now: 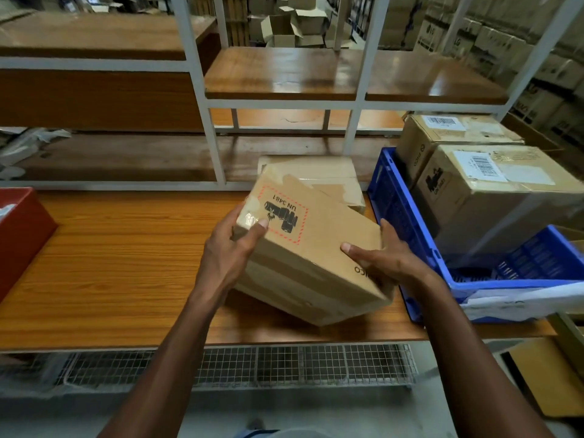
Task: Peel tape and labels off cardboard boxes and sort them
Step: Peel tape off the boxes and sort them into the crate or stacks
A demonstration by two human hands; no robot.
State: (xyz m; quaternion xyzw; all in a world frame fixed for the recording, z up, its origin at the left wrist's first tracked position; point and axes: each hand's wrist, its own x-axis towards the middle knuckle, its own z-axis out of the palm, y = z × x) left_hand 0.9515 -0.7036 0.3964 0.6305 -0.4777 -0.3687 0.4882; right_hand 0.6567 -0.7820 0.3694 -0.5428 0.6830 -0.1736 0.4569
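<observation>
A brown cardboard box (319, 248) with a red-dashed "UN 3481" mark is held tilted above the wooden table (120, 263). My left hand (230, 248) grips its left side, thumb on the top face near clear tape at the corner. On the box's near right corner, my right hand (385, 257) holds on with its thumb lying over the top. Behind it a second taped box (319, 175) rests on the table. A blue crate (398, 210) at the right holds two boxes with white barcode labels (483, 165).
A red bin (22, 232) stands at the table's left edge. White-framed wooden shelves (284, 74) rise behind the table. A wire mesh rack (284, 365) hangs under the table front. Stacked cartons fill the background, and flat cardboard (550, 374) lies at the lower right.
</observation>
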